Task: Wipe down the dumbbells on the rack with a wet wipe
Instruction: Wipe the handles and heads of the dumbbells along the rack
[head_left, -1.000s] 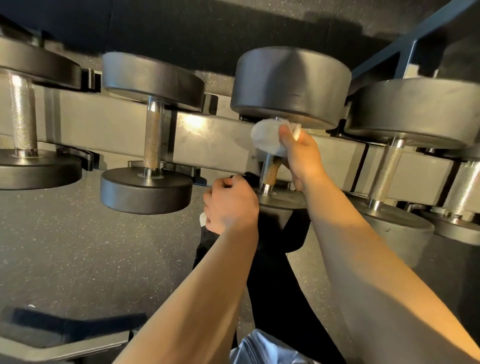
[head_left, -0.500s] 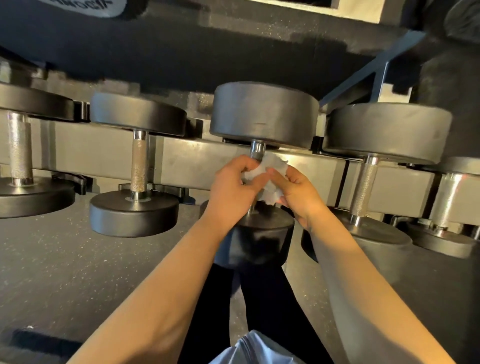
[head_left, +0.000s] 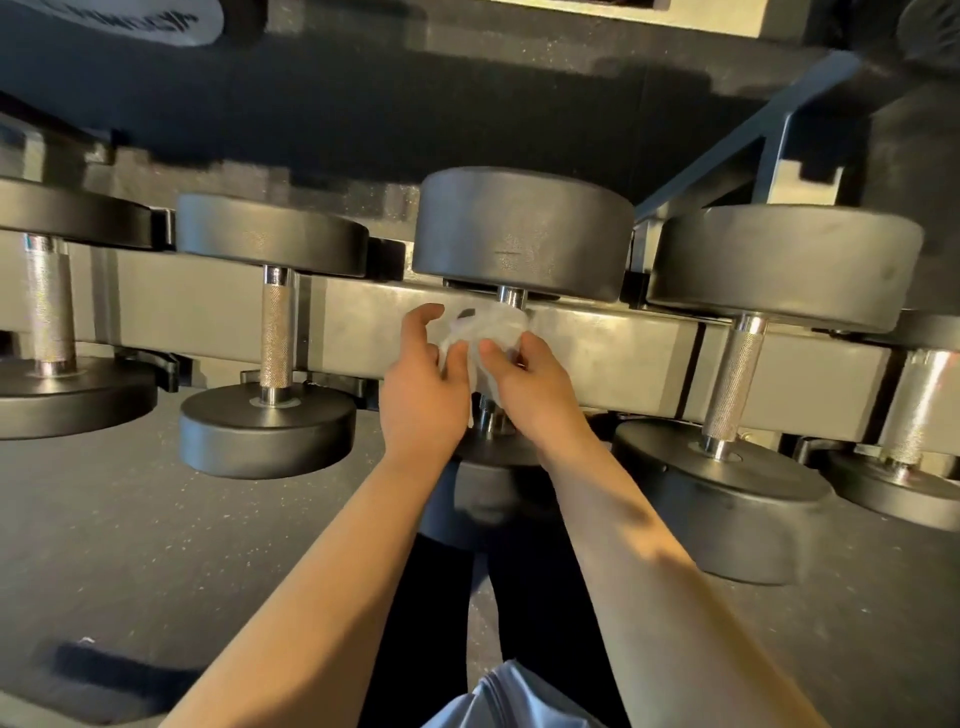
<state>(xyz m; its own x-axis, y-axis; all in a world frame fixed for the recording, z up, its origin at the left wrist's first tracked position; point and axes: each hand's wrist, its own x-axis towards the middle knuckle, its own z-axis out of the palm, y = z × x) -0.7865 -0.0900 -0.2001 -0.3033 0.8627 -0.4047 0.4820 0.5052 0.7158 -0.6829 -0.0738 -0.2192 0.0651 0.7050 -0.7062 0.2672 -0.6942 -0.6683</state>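
Speckled dark floor (head_left: 130, 545); pale, perhaps lettered, oval mat (head_left: 135, 21) beyond.

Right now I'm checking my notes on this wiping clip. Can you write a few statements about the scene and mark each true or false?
1. Both hands hold the wet wipe. True.
2. The wipe is at the handle of the middle dumbbell. True.
3. The left hand rests on the floor. False: it is up at the wipe.
4. The right hand grips the neighbouring dumbbell. False: it pinches the wipe.
5. The rack holds one dumbbell. False: several.
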